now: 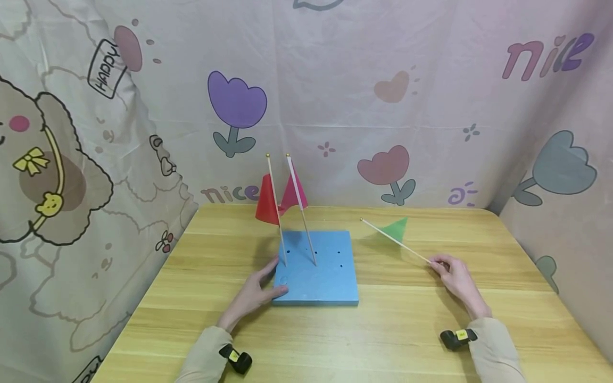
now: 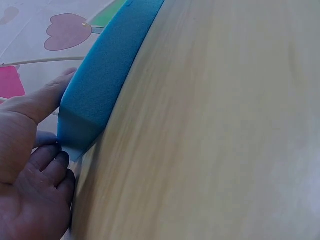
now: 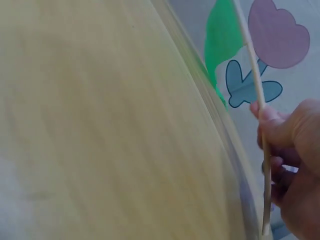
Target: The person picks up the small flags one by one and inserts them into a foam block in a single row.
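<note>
A blue foam block with small holes lies on the table. My left hand rests at its left edge, thumb on the top face, the other fingers along the side. Two flags on thin sticks stand in the block, leaning left: a red flag and a pink flag. To the block's right, my right hand pinches the lower end of a green flag's stick. The green flag points up and left, apart from the block. In the right wrist view, thumb and fingertips grip the stick.
The wooden table runs back to a hanging cloth printed with flowers and words. More cloth hangs along the left side. A small black wrist camera sits on each sleeve.
</note>
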Demonstrator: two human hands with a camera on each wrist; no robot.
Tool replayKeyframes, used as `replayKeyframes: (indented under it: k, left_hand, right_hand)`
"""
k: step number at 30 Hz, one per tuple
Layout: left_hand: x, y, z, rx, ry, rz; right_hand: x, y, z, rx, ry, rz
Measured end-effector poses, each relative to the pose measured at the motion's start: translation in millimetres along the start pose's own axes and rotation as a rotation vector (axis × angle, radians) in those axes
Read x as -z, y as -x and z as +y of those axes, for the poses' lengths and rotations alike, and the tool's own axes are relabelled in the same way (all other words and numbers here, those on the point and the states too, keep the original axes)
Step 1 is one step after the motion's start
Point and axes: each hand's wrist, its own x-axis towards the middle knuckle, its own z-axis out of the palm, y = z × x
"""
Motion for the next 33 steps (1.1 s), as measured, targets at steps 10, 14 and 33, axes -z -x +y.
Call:
replayKeyframes:
  k: [10, 14, 33]
  left_hand:
    - [0.6, -0.2, 0.8, 0.010, 0.003, 0.000]
    - [0.7, -0.5, 0.5, 0.008, -0.001, -0.001]
    - [0.8, -0.4, 1.8, 0.003, -0.002, -0.003]
  right_hand:
    - [-1.0, -4.3, -19.3, 0.050, -0.050, 0.078]
    - [-3.5, -5.8, -25.4, 0.079, -0.085, 0.112]
    - [-15.1, -17.0, -65.1, 0.058, -0.443, 0.053]
